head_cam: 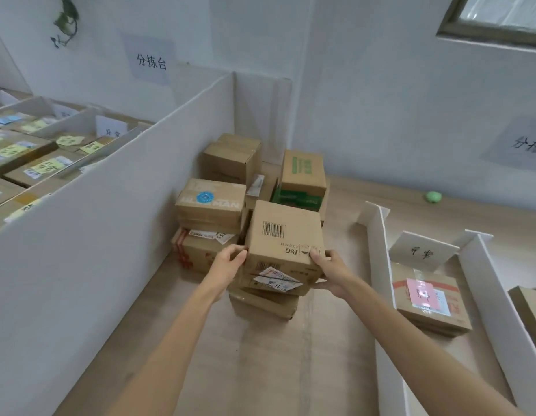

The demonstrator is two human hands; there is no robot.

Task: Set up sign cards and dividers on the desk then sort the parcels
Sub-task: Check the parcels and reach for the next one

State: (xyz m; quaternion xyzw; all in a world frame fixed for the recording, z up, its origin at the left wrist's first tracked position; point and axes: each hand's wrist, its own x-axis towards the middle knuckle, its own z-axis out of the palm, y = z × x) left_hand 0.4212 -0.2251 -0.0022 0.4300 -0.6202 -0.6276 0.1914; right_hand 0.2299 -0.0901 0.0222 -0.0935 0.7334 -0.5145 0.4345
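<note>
- Head view: L hand (230, 261) and R hand (329, 273) both clamp the P&G box (286, 232), one at each near corner, fingers curled onto its sides
- P&G box sits atop a parcel stack (269, 292) on the desk (260, 370), barcode face up, print upside down to the viewer
- More parcels behind: box w/ blue sticker (211, 202) to the left, green-print box (303, 171) at the back by the wall
- Tall white divider (110, 220) runs along the left side; labelled parcels (17, 148) lie beyond it
- R side: low dividers (377, 265) w/ a sign card (421, 250) standing btw them; pink-label parcel (428, 301) lies just in front of the card
- Small green ball (432, 196) on desk near the wall
</note>
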